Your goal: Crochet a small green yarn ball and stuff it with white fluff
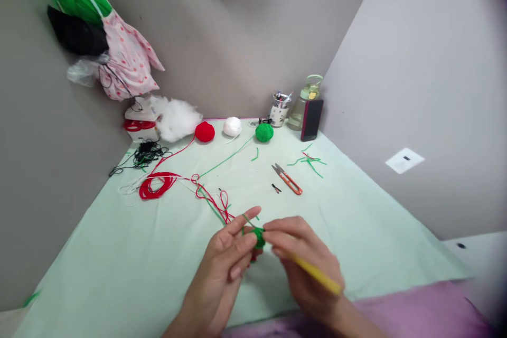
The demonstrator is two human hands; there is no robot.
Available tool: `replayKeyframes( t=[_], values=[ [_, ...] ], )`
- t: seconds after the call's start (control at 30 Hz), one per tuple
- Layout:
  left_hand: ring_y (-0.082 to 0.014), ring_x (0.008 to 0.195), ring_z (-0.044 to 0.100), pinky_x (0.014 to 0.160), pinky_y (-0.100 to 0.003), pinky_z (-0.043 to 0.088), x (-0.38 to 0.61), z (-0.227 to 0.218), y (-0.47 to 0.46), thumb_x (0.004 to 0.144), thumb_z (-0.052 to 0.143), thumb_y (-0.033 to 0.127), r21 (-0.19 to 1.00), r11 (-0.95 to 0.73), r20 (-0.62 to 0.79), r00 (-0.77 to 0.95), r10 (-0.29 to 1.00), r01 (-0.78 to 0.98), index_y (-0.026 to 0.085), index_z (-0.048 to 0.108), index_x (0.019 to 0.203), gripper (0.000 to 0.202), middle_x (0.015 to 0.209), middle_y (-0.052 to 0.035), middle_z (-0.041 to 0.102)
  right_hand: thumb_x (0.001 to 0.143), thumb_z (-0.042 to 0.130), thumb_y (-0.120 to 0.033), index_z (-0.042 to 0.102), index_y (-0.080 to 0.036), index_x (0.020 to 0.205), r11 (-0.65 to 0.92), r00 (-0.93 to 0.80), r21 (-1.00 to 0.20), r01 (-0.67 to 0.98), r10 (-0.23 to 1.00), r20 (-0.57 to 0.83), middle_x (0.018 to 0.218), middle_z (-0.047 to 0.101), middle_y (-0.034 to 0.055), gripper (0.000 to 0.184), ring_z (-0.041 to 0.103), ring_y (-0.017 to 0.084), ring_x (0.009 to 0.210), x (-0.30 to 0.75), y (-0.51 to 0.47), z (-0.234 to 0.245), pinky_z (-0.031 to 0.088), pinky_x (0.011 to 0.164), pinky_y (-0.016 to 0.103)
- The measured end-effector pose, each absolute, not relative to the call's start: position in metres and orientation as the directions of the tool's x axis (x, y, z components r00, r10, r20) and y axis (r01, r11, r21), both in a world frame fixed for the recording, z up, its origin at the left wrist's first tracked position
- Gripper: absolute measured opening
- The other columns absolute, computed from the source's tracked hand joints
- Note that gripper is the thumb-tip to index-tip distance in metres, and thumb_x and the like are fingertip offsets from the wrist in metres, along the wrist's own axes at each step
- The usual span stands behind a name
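My left hand (227, 253) pinches a small green crocheted piece (259, 236) just above the table's near edge, index finger stretched forward. My right hand (304, 259) meets it from the right, fingers closed on a yellow crochet hook (317, 273) whose tip is at the green piece. A green yarn strand (227, 160) runs from the piece back to a green yarn ball (264, 132). Red yarn (216, 206) trails from under my hands toward a loose red coil (156, 186).
On the pale green tablecloth (119, 253): orange thread snips (288, 179), a red ball (205, 131), a white ball (232, 126), white stuffing (178, 118), black yarn (146, 154), green scraps (311, 161). A pen cup (279, 110), bottle (303, 105) and phone (311, 119) stand in the far corner.
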State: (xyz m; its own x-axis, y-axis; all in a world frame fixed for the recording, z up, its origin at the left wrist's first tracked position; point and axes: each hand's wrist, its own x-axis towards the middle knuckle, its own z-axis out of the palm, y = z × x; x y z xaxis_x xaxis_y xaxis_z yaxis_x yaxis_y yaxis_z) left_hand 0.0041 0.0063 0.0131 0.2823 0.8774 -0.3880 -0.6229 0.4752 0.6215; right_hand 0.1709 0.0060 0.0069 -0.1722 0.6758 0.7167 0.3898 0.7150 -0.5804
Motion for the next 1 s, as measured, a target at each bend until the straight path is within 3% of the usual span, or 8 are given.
replayKeyframes(
  t=[0.1,0.2,0.33,0.5,0.6,0.77,0.83,1.0],
  values=[
    [-0.0028,0.052,0.026,0.079,-0.021,0.046,0.001,0.015,0.008,0.081,0.084,0.029,0.65,0.424,-0.367,0.228,0.902,-0.63,0.021,0.075,0.126,0.046,0.065,0.0082,0.051,0.102,0.053,-0.013,0.074,-0.024,0.105,0.573,0.011,-0.814,0.098,0.817,0.576,0.086,0.071,0.0042,0.024,0.067,0.017,0.077,0.169,0.01,0.012,0.058,0.07,0.03],
    [-0.0063,0.067,0.046,0.073,-0.02,0.044,0.003,0.017,0.005,0.078,0.086,0.031,0.741,0.382,-0.334,0.19,0.923,-0.553,0.027,0.073,0.127,0.051,0.086,0.002,0.062,0.102,0.057,-0.02,0.077,-0.022,0.098,0.506,-0.007,-0.861,-0.048,0.862,0.507,0.086,0.073,0.0062,0.02,0.069,0.018,0.078,0.163,0.016,0.016,0.059,0.068,0.031],
    [-0.0133,0.087,0.056,0.076,-0.022,0.045,0.008,0.014,0.003,0.08,0.086,0.033,0.827,0.31,-0.294,0.111,0.95,-0.468,0.03,0.073,0.127,0.049,0.092,-0.0005,0.064,0.1,0.059,-0.015,0.078,-0.023,0.102,0.546,-0.059,-0.835,0.07,0.838,0.543,0.09,0.076,0.0072,0.021,0.073,0.02,0.082,0.159,0.014,0.015,0.062,0.069,0.03],
    [-0.0058,0.061,0.04,0.064,-0.018,0.04,0.005,0.011,0.008,0.077,0.088,0.034,0.703,0.401,-0.335,0.224,0.915,-0.588,0.023,0.074,0.126,0.052,0.071,0.0048,0.052,0.093,0.067,-0.01,0.077,-0.029,0.119,0.654,-0.161,-0.695,0.3,0.753,0.638,0.107,0.077,0.0088,0.033,0.074,0.023,0.096,0.166,0.005,0.01,0.063,0.077,0.034],
    [-0.003,0.053,0.026,0.063,-0.019,0.039,0.002,0.013,0.012,0.079,0.085,0.031,0.624,0.445,-0.361,0.269,0.893,-0.643,0.019,0.078,0.117,0.041,0.067,0.0068,0.046,0.099,0.06,-0.013,0.077,-0.027,0.11,0.595,-0.061,-0.779,0.195,0.8,0.596,0.093,0.076,0.006,0.026,0.071,0.019,0.083,0.169,0.01,0.012,0.06,0.071,0.032],
    [-0.012,0.079,0.058,0.074,-0.022,0.046,0.004,0.017,0.006,0.078,0.086,0.029,0.769,0.347,-0.296,0.183,0.938,-0.537,0.027,0.078,0.118,0.041,0.086,-0.0002,0.063,0.1,0.063,-0.024,0.079,-0.023,0.097,0.441,-0.056,-0.893,-0.093,0.893,0.447,0.085,0.073,0.0054,0.016,0.069,0.018,0.077,0.162,0.019,0.015,0.059,0.069,0.03],
    [-0.0169,0.091,0.062,0.077,-0.024,0.047,0.006,0.017,0.003,0.079,0.085,0.032,0.818,0.319,-0.277,0.159,0.948,-0.478,0.029,0.078,0.118,0.04,0.088,-0.0015,0.065,0.099,0.064,-0.024,0.08,-0.022,0.097,0.42,-0.072,-0.901,-0.103,0.901,0.428,0.09,0.076,0.0068,0.016,0.07,0.019,0.083,0.162,0.02,0.013,0.059,0.073,0.031],
    [-0.0158,0.085,0.061,0.074,-0.024,0.049,0.006,0.017,0.001,0.08,0.083,0.036,0.856,0.291,-0.276,0.099,0.956,-0.427,0.028,0.078,0.116,0.037,0.09,-0.0017,0.065,0.102,0.062,-0.029,0.078,-0.024,0.098,0.264,-0.065,-0.933,-0.244,0.956,0.287,0.088,0.073,0.003,0.017,0.067,0.013,0.073,0.166,0.021,0.005,0.056,0.071,0.025]
  ],
)
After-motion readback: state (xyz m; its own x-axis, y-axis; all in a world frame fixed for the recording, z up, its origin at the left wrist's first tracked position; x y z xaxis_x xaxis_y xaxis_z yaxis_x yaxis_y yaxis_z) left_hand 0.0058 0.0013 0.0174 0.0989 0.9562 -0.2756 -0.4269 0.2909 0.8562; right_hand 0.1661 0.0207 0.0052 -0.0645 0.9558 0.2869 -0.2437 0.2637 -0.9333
